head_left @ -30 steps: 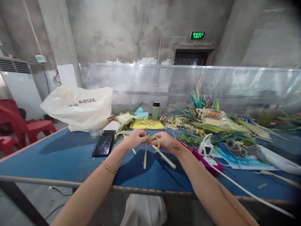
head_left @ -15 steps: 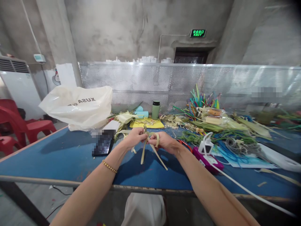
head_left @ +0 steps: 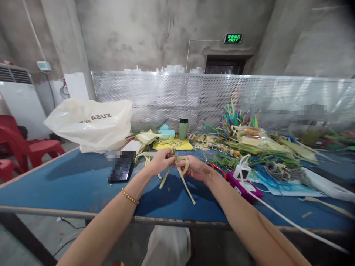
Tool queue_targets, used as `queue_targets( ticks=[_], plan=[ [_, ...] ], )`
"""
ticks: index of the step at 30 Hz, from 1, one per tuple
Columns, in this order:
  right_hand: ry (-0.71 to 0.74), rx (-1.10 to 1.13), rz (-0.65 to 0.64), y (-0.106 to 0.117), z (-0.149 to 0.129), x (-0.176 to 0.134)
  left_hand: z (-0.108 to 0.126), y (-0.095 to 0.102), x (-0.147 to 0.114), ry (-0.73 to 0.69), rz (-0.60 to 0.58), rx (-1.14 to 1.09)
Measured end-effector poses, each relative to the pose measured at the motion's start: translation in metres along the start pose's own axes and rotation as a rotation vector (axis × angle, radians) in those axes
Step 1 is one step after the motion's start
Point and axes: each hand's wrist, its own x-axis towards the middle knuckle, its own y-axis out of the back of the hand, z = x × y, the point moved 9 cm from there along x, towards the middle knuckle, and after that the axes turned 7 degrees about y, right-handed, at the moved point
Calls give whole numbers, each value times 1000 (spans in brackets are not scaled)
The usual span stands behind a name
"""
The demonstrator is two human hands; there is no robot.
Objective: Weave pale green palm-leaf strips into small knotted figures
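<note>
Both hands meet above the near middle of the blue table point(head_left: 91, 192), pinching pale green leaf strips point(head_left: 186, 186). My left hand point(head_left: 162, 162) is closed on the strips where they cross, with a small folded tip standing up above its fingers. My right hand point(head_left: 195, 168) is closed too, its thumb and fingers gripping a strip that curls in a loop over them. Two loose ends hang below the hands, spread apart, and other strips trail out to the left behind my left hand. The exact knot or weave between the fingertips is hidden.
A black phone-like tablet point(head_left: 122, 167) lies left of my hands. To the right are red-handled scissors point(head_left: 217, 170), a purple power socket point(head_left: 246, 190) with a white cable, and tangled cords point(head_left: 280, 171). Behind stand a green bottle point(head_left: 183, 129) and a white plastic bag point(head_left: 91, 123).
The hanging strip ends have swung: one now slants further left, the other hangs slightly lower. Both hands keep their pinch and have barely shifted.
</note>
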Motion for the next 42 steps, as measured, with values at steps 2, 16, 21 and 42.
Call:
queue_targets(
  ticks=[2,16,21,42],
  plan=[
    [-8,28,-4,-1,1,0,2,-1,0,-15,10,22],
    [35,61,-28,2,1,2,4,-2,-2,-51,42,90],
    [21,76,4,1,1,4,0,0,0,-26,72,51],
    [84,-140,54,3,-5,2,-17,13,4,40,180,54]
  ],
)
